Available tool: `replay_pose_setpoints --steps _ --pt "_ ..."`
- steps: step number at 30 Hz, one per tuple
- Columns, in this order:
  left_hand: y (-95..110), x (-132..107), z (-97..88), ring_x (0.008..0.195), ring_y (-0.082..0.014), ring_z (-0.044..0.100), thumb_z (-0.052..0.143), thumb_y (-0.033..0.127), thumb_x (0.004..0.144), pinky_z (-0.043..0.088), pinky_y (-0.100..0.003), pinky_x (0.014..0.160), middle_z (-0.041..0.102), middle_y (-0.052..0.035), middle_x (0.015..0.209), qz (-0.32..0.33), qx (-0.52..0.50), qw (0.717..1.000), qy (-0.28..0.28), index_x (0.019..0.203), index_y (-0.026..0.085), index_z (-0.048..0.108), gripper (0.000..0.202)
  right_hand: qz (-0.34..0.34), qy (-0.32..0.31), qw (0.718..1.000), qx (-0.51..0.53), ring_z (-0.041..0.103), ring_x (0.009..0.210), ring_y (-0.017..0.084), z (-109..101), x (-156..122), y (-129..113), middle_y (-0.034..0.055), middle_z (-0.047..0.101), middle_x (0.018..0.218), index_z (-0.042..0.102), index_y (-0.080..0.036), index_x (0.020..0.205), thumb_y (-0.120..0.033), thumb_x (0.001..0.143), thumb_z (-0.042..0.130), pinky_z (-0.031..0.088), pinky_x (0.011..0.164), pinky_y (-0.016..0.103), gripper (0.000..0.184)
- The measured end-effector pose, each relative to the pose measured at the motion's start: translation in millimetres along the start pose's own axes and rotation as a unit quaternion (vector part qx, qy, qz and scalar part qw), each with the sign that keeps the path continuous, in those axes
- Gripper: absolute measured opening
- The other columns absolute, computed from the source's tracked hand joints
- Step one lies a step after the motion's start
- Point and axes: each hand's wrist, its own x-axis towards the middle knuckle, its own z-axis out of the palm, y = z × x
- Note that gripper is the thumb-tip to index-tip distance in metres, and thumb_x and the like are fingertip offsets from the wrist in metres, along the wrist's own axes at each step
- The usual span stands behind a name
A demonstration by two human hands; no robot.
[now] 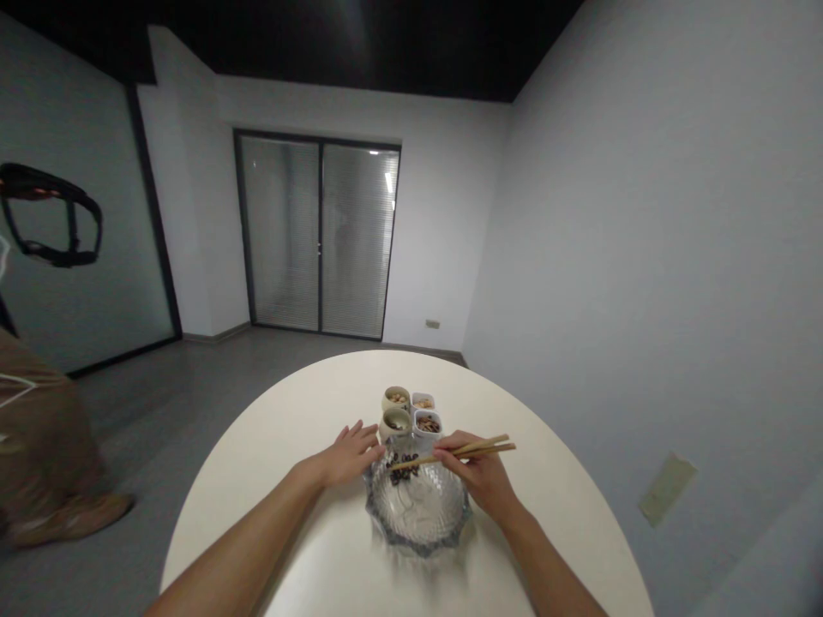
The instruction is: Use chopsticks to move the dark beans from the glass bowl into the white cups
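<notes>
A pair of plain wooden chopsticks [464,449] is the thing in hand: two thin, pale brown sticks lying almost side by side, nearly level, slightly spread at their thick ends. They cross above the far rim of the glass bowl [417,547], thick ends sticking out past its right side, thin tips reaching in over its far left part. The right hand [481,476] sits at the bowl's right edge with its fingers closed round the middle of the sticks. The left hand [351,452] lies at the bowl's far left rim, fingers stretched out, loosely together and gripping nothing; whether they touch the glass I cannot tell.

The bowl is clear cut glass with a wavy, pointed rim and stands on a round white table [289,428]. Inside it, a small heap of dark pieces [404,471] lies against the far left wall, right by the chopstick tips; what they are is too small to tell.

Just beyond the bowl stand four small cups in a tight square. The two on the left [394,422] are round and cream, the two on the right [428,422] white and squarer. Each holds a little brown or tan filling, too small to name.

Far to the left of the bowl, off the table, part of another person in brown clothing [39,454] shows.
</notes>
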Motion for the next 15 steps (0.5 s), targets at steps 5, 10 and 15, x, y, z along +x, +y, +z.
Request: replay_pose_setpoints --steps 5,10,15 --pt "1.6 -3.1 -1.0 0.143 -0.0337 0.006 0.017 0.062 0.099 0.007 -0.057 0.113 0.019 -0.0029 0.155 0.001 -0.004 1.0 0.003 0.146 0.031 0.035 0.06 -0.014 0.092 0.996 0.008 0.063 0.071 0.016 -3.1 1.6 2.5 0.0052 0.068 0.078 0.072 -0.018 0.084 -0.035 0.081 0.07 0.055 0.066 0.027 0.018" --pt "6.2 -7.0 -4.8 0.144 -0.0318 0.005 0.017 0.06 0.099 0.006 -0.055 0.114 0.018 -0.0035 0.155 -0.012 0.007 1.0 -0.01 0.142 0.028 0.042 0.059 -0.031 0.158 0.987 0.019 0.063 0.075 0.016 -2.2 2.6 8.2 0.005 0.068 0.083 0.072 -0.019 0.087 -0.032 0.083 0.069 0.055 0.067 0.028 0.014" --pt "6.0 -6.9 -5.6 0.144 -0.0312 0.005 0.017 0.06 0.099 0.008 -0.055 0.114 0.018 -0.0023 0.155 -0.01 0.014 1.0 -0.012 0.139 0.029 0.045 0.058 -0.046 0.152 0.987 0.006 0.064 0.079 0.017 0.1 3.0 9.2 0.0052 0.069 0.086 0.073 -0.02 0.088 -0.031 0.084 0.068 0.055 0.073 0.03 0.013"
